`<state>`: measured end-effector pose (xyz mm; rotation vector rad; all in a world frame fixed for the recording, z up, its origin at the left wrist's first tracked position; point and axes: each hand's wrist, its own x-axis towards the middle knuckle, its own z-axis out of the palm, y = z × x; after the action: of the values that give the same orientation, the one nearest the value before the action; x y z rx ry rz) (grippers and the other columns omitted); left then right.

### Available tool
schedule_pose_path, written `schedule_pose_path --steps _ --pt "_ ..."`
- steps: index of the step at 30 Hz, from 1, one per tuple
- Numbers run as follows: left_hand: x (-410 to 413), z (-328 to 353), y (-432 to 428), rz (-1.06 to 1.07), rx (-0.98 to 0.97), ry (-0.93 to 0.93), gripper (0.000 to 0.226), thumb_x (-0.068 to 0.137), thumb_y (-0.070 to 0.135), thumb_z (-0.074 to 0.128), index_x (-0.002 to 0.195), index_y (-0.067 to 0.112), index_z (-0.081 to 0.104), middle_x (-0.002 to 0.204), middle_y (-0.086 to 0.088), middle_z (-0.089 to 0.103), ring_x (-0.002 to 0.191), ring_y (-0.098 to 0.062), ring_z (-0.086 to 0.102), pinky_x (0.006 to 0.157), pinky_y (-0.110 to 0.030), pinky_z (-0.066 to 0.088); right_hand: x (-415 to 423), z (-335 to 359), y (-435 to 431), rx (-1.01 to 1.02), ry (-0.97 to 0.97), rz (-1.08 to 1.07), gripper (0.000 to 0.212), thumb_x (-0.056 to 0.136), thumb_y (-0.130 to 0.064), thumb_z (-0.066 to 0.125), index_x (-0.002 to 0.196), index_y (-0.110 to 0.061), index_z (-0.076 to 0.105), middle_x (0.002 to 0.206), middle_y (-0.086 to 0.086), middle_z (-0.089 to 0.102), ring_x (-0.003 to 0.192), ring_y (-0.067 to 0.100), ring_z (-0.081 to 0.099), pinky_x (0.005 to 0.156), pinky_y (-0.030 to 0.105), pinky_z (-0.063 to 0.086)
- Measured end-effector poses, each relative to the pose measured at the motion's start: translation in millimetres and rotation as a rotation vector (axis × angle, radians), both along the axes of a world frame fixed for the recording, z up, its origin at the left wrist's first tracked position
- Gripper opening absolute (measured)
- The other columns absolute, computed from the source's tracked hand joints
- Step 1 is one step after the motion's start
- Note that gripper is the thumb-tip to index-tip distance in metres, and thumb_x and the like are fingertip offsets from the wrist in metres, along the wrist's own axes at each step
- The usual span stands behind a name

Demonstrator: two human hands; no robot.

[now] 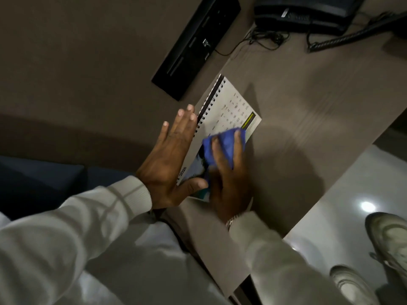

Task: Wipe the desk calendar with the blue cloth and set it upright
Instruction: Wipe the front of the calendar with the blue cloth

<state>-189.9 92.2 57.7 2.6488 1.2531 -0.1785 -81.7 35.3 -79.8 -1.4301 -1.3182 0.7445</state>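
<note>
Wiping is best done with the desk calendar [229, 111], lying flat on the surface [297, 102], pinned at its spiral edge by the flat, spread left hand [169, 159] while the blue cloth [222, 144], pressed under the right hand [229, 177], is swept away from that edge.

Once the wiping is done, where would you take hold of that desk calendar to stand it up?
Probably by the spiral-bound edge, coming from the left hand's side. The desk calendar lies flat on the desk, so its faces offer no grip. The stiff wire binding becomes the top ridge once it stands. The right hand presses the blue cloth onto the page.
</note>
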Motion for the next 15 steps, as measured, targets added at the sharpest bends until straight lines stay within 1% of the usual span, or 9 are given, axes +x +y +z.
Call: schedule_pose_path --steps 2,3,5,6,8,10,12,14,15 --pt "-0.5 -1.0 -0.8 0.002 0.005 -0.016 0.101 0.087 0.073 0.027 0.155 0.007 -0.005 0.166 -0.009 -0.011 0.156 -0.026 -0.009 0.126 -0.048 0.000 -8.8 -6.4 -19.7 0.038 -0.069 0.084 0.068 0.096 -0.032 0.049 0.151 -0.035 0.009 0.163 0.015 0.000 0.149 0.027 -0.001 0.122 0.035 0.002" --pt "-0.8 -1.2 -0.6 0.002 0.003 -0.020 0.099 0.088 0.071 0.029 0.155 0.006 -0.004 0.167 -0.009 -0.010 0.156 -0.026 -0.008 0.127 -0.046 -0.001 -11.3 -7.1 -21.4 0.037 -0.062 0.092 0.069 0.096 -0.032 0.050 0.151 -0.037 0.008 0.162 0.016 0.002 0.150 0.030 0.000 0.123 0.035 0.001" --pt "-1.4 -1.1 0.2 0.000 -0.006 -0.020 0.096 0.090 0.066 0.033 0.155 0.006 -0.004 0.167 -0.009 -0.011 0.156 -0.026 -0.009 0.127 -0.042 -0.001 -9.6 -0.2 -9.9 0.005 0.045 0.080 0.054 0.101 -0.041 0.034 0.151 -0.035 0.014 0.162 0.017 0.005 0.150 0.032 0.002 0.121 0.046 0.014" --pt "-1.5 -0.9 0.7 -0.005 -0.006 -0.013 0.094 0.091 0.064 0.034 0.155 0.007 -0.005 0.167 -0.009 -0.011 0.156 -0.026 -0.009 0.127 -0.042 -0.001 -5.5 6.4 -0.9 -0.003 0.079 0.071 0.052 0.102 -0.050 0.024 0.150 -0.030 0.018 0.162 0.020 0.006 0.149 0.035 0.005 0.118 0.052 0.020" --pt "-2.3 -0.7 0.7 -0.009 -0.002 -0.002 0.093 0.092 0.061 0.035 0.155 0.007 -0.006 0.167 -0.010 -0.011 0.156 -0.027 -0.009 0.127 -0.044 0.000 4.6 15.4 19.7 0.021 0.119 0.042 0.062 0.098 -0.063 0.012 0.147 -0.026 0.019 0.159 0.020 0.004 0.148 0.042 0.010 0.116 0.058 0.026" --pt "-2.7 -0.7 -0.5 0.002 -0.013 -0.007 0.095 0.091 0.061 0.037 0.155 0.006 -0.007 0.167 -0.011 -0.012 0.156 -0.028 -0.009 0.126 -0.048 0.001 14.1 19.5 41.6 0.055 0.172 -0.010 0.058 0.098 -0.061 0.009 0.148 -0.033 0.015 0.161 0.015 -0.001 0.150 0.039 0.007 0.116 0.060 0.026" --pt "-2.2 -0.4 -1.3 0.001 -0.018 -0.005 0.097 0.091 0.063 0.036 0.155 0.004 -0.006 0.167 -0.012 -0.010 0.155 -0.030 -0.007 0.126 -0.051 0.003 20.8 16.2 53.3 0.061 0.214 -0.058 0.048 0.101 -0.054 0.010 0.148 -0.044 0.012 0.164 0.006 -0.004 0.152 0.029 0.004 0.115 0.059 0.029" --pt "-0.6 0.1 -0.7 0.002 -0.022 0.008 0.098 0.090 0.067 0.033 0.155 0.007 -0.008 0.167 -0.012 -0.010 0.156 -0.029 -0.007 0.126 -0.050 0.002 22.7 11.5 47.1 -0.025 0.219 -0.054 0.046 0.099 -0.057 0.008 0.145 -0.054 0.008 0.164 -0.005 -0.010 0.152 0.024 0.007 0.109 0.055 0.039" --pt "0.3 0.8 -0.4 0.012 -0.034 0.015 0.098 0.089 0.070 0.032 0.155 0.011 -0.011 0.167 -0.010 -0.012 0.156 -0.027 -0.008 0.126 -0.047 0.000 20.7 8.5 37.6 -0.073 0.200 -0.040 0.047 0.097 -0.061 0.006 0.143 -0.057 0.005 0.163 -0.007 -0.012 0.151 0.027 0.013 0.104 0.054 0.046"
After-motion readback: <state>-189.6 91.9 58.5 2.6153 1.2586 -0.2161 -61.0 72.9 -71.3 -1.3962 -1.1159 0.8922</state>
